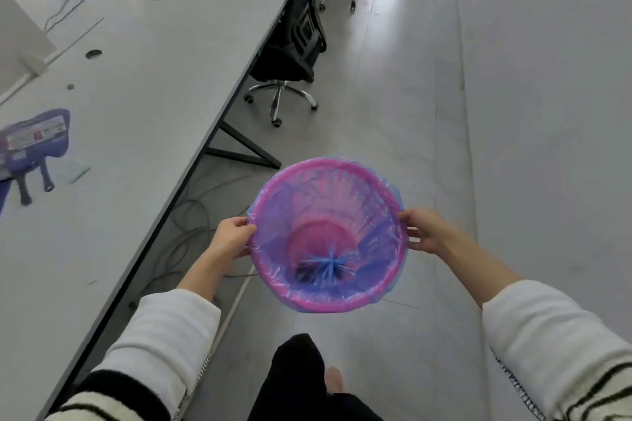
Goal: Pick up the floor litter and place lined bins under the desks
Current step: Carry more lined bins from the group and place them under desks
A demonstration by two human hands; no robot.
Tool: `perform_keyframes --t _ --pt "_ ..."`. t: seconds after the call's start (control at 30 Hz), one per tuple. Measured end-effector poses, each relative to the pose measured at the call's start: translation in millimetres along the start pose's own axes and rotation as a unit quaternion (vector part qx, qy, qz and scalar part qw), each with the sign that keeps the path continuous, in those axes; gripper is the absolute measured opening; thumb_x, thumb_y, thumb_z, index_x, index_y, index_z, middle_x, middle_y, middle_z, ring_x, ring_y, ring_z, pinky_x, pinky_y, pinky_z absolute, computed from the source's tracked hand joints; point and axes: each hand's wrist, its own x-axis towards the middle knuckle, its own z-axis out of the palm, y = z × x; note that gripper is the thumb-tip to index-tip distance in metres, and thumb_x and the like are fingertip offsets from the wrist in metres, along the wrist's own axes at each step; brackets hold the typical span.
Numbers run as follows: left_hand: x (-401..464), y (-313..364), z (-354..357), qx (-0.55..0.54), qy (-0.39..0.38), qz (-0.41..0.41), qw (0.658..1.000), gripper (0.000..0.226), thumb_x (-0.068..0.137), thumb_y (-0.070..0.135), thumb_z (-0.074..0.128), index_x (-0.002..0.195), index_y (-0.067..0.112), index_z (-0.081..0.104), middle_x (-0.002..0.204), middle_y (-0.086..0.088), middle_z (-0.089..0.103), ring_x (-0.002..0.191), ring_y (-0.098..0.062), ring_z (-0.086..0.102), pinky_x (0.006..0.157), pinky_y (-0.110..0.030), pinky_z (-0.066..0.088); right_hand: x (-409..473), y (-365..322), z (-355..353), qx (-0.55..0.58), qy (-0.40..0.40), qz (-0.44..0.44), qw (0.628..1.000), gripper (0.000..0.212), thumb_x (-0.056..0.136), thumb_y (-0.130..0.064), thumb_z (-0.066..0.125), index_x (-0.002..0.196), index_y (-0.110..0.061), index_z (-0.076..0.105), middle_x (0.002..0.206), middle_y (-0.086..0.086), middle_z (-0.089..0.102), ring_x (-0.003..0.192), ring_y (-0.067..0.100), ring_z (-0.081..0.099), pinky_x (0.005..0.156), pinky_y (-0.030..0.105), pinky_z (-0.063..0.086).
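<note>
A pink mesh bin [342, 195] lined with a blue plastic bag [328, 263] hangs in the air above the grey floor, its mouth facing me. My left hand [232, 237] grips the rim on the left side. My right hand [422, 229] grips the rim on the right side, fingers curled over the bag's edge. The bin is to the right of the long white desk [147, 85], near its black leg frame [246, 150]. No litter shows inside the bin.
Cables [191, 215] lie on the floor under the desk. Two black office chairs [290, 55] stand along the desk's edge further ahead. On the desk lie a blue packet [37, 137], a mouse and monitors. A white wall [547, 79] runs on the right.
</note>
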Motion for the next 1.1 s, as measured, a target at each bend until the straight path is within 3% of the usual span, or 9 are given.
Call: perform_keyframes --t 0.13,0.3,0.43,0.5,0.57,0.73,0.9,1.0,1.1 --pt "93 46 20 0.003 -0.009 -0.032 0.999 0.021 0.087 -0.006 0.043 0.095 0.008 0.057 0.070 -0.006 0.054 0.059 -0.015 0.051 0.040 -0.016 0.050 78 -64 17 0.012 -0.001 0.021 1.000 0.014 0.087 -0.004 0.046 0.077 -0.013 0.052 0.074 0.004 0.049 0.067 0.014 0.049 0.058 0.027 0.044" --pt "225 102 45 0.029 -0.012 -0.045 0.998 0.025 0.086 -0.007 0.045 0.080 0.011 0.061 0.068 -0.008 0.057 0.058 -0.017 0.052 0.044 -0.019 0.053 181 -144 48 0.026 0.021 0.050 0.998 0.018 0.088 -0.004 0.045 0.074 -0.012 0.052 0.073 0.005 0.049 0.068 0.016 0.049 0.059 0.028 0.045" --pt "311 120 60 0.066 0.013 -0.038 0.997 0.026 0.082 0.002 0.050 0.104 0.006 0.062 0.095 -0.014 0.066 0.081 -0.027 0.062 0.081 -0.048 0.057 252 -187 75 0.007 0.030 0.073 0.997 0.020 0.086 -0.004 0.044 0.071 -0.014 0.052 0.071 0.004 0.049 0.069 0.017 0.049 0.060 0.027 0.047" --pt "365 127 77 0.103 0.007 -0.057 0.993 0.039 0.081 0.004 0.049 0.119 0.006 0.055 0.106 -0.011 0.063 0.093 -0.030 0.063 0.088 -0.049 0.054 306 -204 87 -0.006 0.041 0.085 0.995 0.022 0.085 -0.002 0.043 0.070 -0.016 0.052 0.068 0.004 0.048 0.063 0.016 0.048 0.059 0.025 0.046" --pt "401 135 96 0.101 -0.025 -0.086 0.991 0.036 0.084 0.002 0.047 0.119 0.009 0.051 0.102 -0.008 0.061 0.089 -0.028 0.062 0.085 -0.045 0.055 350 -213 92 -0.016 0.055 0.091 0.994 0.022 0.085 -0.001 0.041 0.078 -0.015 0.056 0.068 0.003 0.050 0.059 0.014 0.048 0.058 0.024 0.045" --pt "515 126 148 0.071 -0.047 -0.120 0.989 0.028 0.089 -0.002 0.045 0.112 0.014 0.049 0.091 -0.005 0.059 0.065 -0.013 0.055 0.053 -0.021 0.052 478 -219 111 -0.026 0.082 0.090 0.992 0.022 0.087 -0.001 0.043 0.099 -0.010 0.059 0.070 0.004 0.052 0.059 0.013 0.048 0.067 0.032 0.047" --pt "651 88 188 0.099 -0.023 -0.142 0.985 0.025 0.088 -0.007 0.040 0.102 0.009 0.055 0.092 -0.014 0.058 0.061 -0.013 0.049 0.054 -0.022 0.047 608 -196 148 -0.034 0.057 0.124 0.990 0.031 0.090 -0.006 0.045 0.120 -0.011 0.055 0.077 -0.003 0.052 0.066 0.007 0.048 0.070 0.033 0.043" --pt "721 61 199 0.106 -0.009 -0.144 0.984 0.032 0.083 -0.003 0.041 0.108 0.013 0.056 0.099 -0.014 0.062 0.076 -0.022 0.057 0.075 -0.034 0.053 669 -174 173 -0.024 0.051 0.149 0.987 0.038 0.090 -0.008 0.045 0.127 -0.011 0.052 0.083 -0.003 0.054 0.069 0.006 0.049 0.060 0.025 0.044" --pt "778 35 205 0.136 0.037 -0.131 0.981 0.043 0.078 0.005 0.044 0.120 0.010 0.053 0.104 -0.006 0.061 0.095 -0.022 0.058 0.093 -0.040 0.048 717 -154 201 0.005 0.029 0.167 0.986 0.043 0.090 -0.011 0.048 0.133 -0.012 0.049 0.109 0.002 0.058 0.077 0.006 0.052 0.065 0.029 0.047"
